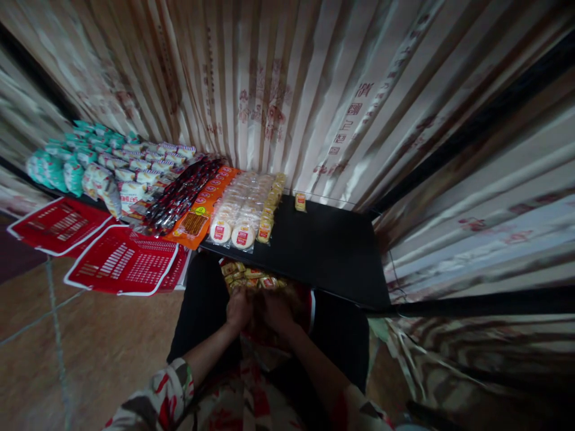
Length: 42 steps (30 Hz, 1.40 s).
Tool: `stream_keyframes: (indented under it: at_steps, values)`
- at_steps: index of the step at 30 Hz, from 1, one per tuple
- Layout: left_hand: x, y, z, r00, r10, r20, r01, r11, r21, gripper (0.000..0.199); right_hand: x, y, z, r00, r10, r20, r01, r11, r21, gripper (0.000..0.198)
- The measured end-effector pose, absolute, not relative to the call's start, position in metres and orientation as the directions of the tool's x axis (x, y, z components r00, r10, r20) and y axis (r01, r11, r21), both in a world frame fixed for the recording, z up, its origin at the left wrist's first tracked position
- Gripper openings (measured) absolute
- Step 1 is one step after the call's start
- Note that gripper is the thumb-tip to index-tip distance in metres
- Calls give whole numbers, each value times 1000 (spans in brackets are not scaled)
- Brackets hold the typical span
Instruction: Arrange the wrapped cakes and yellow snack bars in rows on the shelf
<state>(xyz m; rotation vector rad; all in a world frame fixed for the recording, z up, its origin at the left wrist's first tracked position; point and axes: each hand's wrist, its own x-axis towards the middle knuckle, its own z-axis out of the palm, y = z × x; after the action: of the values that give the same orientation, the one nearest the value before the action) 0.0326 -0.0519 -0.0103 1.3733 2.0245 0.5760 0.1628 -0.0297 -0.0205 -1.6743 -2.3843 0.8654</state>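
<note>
Low in my lap, my left hand [239, 306] is closed at the near edge of a heap of small yellow-wrapped snack packets [251, 276]. My right hand [275, 309] is beside it, fingers curled down into shadow. What either hand grips is too dark to make out. The packets appear to lie in a red bag with a white edge [312, 308] spread over my knees. Above, on the black table [332, 245], runs a row of yellow packets [271, 206]. One single yellow packet [300, 202] lies apart to the right.
Left of the yellow row lie round crackers in clear wrap [243, 235], orange packages [196, 222], dark red sticks [184, 194], white packets [133, 190] and teal packets [54, 170]. Two red bags [128, 260] hang at the table's front left. A pleated curtain [305, 90] stands behind.
</note>
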Motion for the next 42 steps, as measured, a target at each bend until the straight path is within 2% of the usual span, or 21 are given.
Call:
stream_keyframes:
  at_steps: [3,7,14,19,24,28,30,32,35,39,42]
  values:
    - [31,-59,-18,-243,921,-305,687,386,616,29,159,-37,-33,-355,899,-257,851,196,-488,46]
    - [31,-56,-15,-262,912,-316,638,409,652,32,158,-38,-36,-304,930,-207,806,136,-576,45]
    - [29,-51,-1,-308,940,-147,483,287,827,26,170,-40,-22,-224,973,-45,643,113,-757,43]
    - [29,-49,20,-322,939,-120,375,243,895,18,175,-44,-12,-195,979,61,575,164,-802,40]
    - [26,-39,38,-241,969,-50,290,121,949,27,179,-34,18,-226,970,90,528,199,-825,32]
    - [23,-30,47,-210,977,45,390,41,920,23,189,-17,48,-275,951,143,440,257,-861,24]
    - [23,-27,47,-209,976,69,413,24,911,15,193,-7,61,-282,954,97,400,209,-892,23]
    - [24,-25,45,-177,984,-16,332,75,940,14,195,1,69,-273,962,-7,368,98,-925,26]
    - [30,-26,43,-145,973,-180,115,198,974,18,192,10,75,-242,959,-145,262,-79,-962,36]
    - [36,-24,45,-196,943,-271,-179,237,955,23,181,18,67,-206,959,-194,52,-187,-981,47]
    - [38,-19,47,-247,915,-318,-283,246,927,29,172,20,57,-173,964,-201,-84,-218,-972,48]
